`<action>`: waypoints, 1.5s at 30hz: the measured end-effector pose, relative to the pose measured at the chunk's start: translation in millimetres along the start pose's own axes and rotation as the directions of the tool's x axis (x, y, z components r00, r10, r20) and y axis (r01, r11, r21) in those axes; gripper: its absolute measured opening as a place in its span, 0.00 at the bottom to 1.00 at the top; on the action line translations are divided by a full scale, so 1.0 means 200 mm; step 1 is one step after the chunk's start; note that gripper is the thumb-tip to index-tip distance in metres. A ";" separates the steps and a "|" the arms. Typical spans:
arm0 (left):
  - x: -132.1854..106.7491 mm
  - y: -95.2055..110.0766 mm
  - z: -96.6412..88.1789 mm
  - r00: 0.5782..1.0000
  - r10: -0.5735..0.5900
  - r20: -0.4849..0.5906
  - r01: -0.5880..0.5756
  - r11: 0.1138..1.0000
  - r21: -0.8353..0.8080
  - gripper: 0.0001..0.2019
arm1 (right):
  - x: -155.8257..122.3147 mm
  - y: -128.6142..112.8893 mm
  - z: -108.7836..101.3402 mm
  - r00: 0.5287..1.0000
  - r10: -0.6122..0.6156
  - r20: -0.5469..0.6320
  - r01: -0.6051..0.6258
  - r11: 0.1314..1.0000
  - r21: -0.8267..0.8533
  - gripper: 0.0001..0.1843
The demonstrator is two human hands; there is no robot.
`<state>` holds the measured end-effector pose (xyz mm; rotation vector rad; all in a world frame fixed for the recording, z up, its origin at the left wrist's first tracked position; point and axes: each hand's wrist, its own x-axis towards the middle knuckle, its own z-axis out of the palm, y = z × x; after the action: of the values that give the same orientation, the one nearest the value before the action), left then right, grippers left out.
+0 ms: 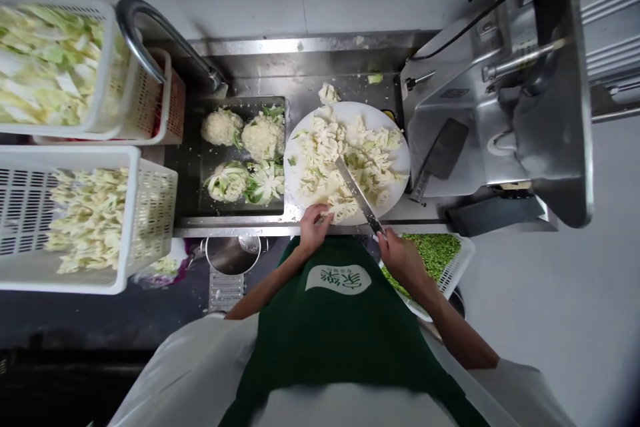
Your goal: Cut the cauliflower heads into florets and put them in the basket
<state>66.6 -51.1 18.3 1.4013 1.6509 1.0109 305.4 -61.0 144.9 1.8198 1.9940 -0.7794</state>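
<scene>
My right hand (400, 255) is closed around the handle of a kitchen knife (359, 195). Its blade slants up and left across a round white cutting board (299, 177), among cut cauliflower florets (367, 153). At the board's front edge, my left hand (314, 228) has its curled fingers on a cauliflower piece (341, 209), just left of the blade. One loose floret (329, 93) lies behind the board. Several cauliflower heads (263, 135) sit in the sink basin (207, 208) to the left, some with green leaves on.
At left, a white basket (131, 213) holds cut florets, and another basket (107, 73) holds chopped cabbage. A curved faucet (165, 37) arches near them. A cleaver (447, 147) lies on the metal equipment at right. Below the counter are a pot (233, 257) and a basket of chopped greens (437, 253).
</scene>
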 end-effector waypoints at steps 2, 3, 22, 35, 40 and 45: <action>0.00 0.01 0.02 0.999 0.015 -0.040 -0.014 1.000 0.023 0.09 | -0.02 -0.03 0.02 1.000 -0.022 -0.007 0.022 1.000 0.008 0.22; 0.00 0.01 0.03 0.998 0.031 -0.058 -0.028 0.998 0.049 0.09 | -0.03 -0.04 0.04 0.999 -0.037 -0.007 0.037 0.999 0.014 0.22; -0.04 -0.04 0.10 0.996 0.037 -0.086 -0.019 0.979 0.204 0.16 | 0.03 -0.19 0.23 0.971 0.068 0.230 -0.075 0.997 0.022 0.22; 0.04 -0.14 -0.01 0.944 0.269 -0.191 -0.246 0.960 0.133 0.08 | -0.01 -0.08 0.22 0.999 -0.018 0.042 0.018 1.000 -0.007 0.20; 0.07 -0.15 -0.01 0.938 0.293 -0.182 -0.270 0.952 0.140 0.09 | -0.06 -0.07 0.19 0.996 -0.082 0.030 0.084 0.995 -0.051 0.19; 0.09 -0.15 0.00 0.935 0.309 -0.175 -0.291 0.949 0.120 0.09 | -0.04 -0.09 0.21 0.994 -0.043 0.104 0.051 0.996 -0.077 0.18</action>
<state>50.9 -37.3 -10.1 1.7009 1.6696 1.2919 284.1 -92.4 118.8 1.6602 1.9794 -0.7789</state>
